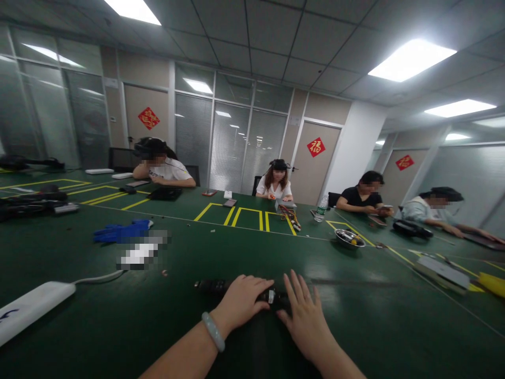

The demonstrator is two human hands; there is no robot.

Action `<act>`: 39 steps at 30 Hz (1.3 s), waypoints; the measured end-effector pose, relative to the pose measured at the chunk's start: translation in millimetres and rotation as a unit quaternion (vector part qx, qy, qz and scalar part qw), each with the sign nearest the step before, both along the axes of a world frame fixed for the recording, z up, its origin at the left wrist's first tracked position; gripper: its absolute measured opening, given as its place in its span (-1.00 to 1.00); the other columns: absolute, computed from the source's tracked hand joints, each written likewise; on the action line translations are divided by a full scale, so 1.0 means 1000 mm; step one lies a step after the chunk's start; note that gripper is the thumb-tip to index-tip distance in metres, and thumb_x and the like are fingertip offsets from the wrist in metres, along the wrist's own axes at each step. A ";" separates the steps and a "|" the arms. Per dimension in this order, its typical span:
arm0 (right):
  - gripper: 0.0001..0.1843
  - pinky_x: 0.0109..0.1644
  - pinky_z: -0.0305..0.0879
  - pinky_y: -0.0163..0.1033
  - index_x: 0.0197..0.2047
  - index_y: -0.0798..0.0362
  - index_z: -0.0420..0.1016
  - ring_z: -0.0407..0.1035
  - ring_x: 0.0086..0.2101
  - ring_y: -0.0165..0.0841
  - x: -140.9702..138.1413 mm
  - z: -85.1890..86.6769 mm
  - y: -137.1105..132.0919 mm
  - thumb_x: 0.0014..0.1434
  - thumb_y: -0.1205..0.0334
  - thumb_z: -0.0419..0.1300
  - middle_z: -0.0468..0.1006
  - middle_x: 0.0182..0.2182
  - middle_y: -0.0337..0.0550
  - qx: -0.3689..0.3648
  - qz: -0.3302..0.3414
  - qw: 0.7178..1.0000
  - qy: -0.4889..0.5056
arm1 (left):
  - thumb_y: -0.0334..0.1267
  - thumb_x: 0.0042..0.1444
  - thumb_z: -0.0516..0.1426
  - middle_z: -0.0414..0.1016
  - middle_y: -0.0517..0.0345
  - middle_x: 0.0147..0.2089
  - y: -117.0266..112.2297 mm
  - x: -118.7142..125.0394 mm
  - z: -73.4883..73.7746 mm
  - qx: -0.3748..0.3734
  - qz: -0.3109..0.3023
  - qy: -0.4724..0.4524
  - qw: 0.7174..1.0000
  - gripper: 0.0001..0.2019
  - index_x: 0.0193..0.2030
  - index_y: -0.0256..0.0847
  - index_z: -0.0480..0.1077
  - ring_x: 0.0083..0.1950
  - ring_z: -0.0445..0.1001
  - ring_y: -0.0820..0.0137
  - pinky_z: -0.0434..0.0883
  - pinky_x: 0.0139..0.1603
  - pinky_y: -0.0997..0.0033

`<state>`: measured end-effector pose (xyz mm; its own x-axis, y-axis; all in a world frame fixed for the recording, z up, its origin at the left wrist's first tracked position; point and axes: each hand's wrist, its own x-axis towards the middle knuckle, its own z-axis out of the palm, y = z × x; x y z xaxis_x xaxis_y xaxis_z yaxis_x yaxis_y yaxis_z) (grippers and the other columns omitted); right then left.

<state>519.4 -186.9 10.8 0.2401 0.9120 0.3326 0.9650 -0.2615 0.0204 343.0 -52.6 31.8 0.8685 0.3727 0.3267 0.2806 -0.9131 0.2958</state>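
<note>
A long black cylindrical tool [213,286], with a small metal tip at its left end and a white label near the right, lies sideways on the green table before me. My left hand [245,297] rests over it, fingers on the far side and thumb on the near side, loosely closed round it. A pale bangle [213,331] circles the left wrist. At the tool's right end, my right hand [305,310] is open, fingers spread and pointing forward. Its thumb and fingers straddle that end; whether they touch it is unclear. Both hands hide parts of the tool.
Blue gloves [122,230] and a white power strip [37,308] with a cable lie left. A metal bowl [349,239] of small items and a plastic bottle [321,208] stand ahead right. Several people sit around the table [165,331], which has yellow tape outlines.
</note>
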 end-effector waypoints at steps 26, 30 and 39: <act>-0.70 -0.11 0.20 -0.30 -0.28 0.01 0.50 0.36 -0.21 -0.39 0.048 0.020 0.035 0.33 0.09 0.00 0.47 -0.26 -0.21 0.019 -0.008 0.997 0.077 | -0.11 0.13 0.17 0.35 0.17 0.23 0.040 -0.035 0.016 -0.031 0.002 0.042 0.999 -0.53 0.20 0.08 0.27 0.25 0.26 0.22 0.05 0.25 0.15; -0.70 -0.20 0.21 -0.30 -0.25 -0.04 0.58 0.37 -0.23 -0.37 0.034 0.020 0.034 0.30 0.06 0.05 0.48 -0.25 -0.18 0.038 -0.053 0.989 0.136 | -0.11 0.08 0.20 0.37 0.17 0.20 0.021 -0.017 0.014 0.013 0.006 0.001 1.000 -0.57 0.12 0.02 0.34 0.25 0.25 0.22 0.02 0.30 0.10; -0.83 -0.10 0.23 -0.24 -0.19 -0.10 0.58 0.39 -0.21 -0.34 -0.009 0.021 0.032 0.25 0.15 0.15 0.53 -0.27 -0.21 0.057 0.036 0.993 0.096 | -0.24 0.12 0.11 0.50 0.18 -0.05 0.015 -0.006 0.009 -0.009 0.041 0.015 0.999 -0.78 -0.07 -0.05 0.41 0.02 0.42 0.27 0.05 0.33 0.07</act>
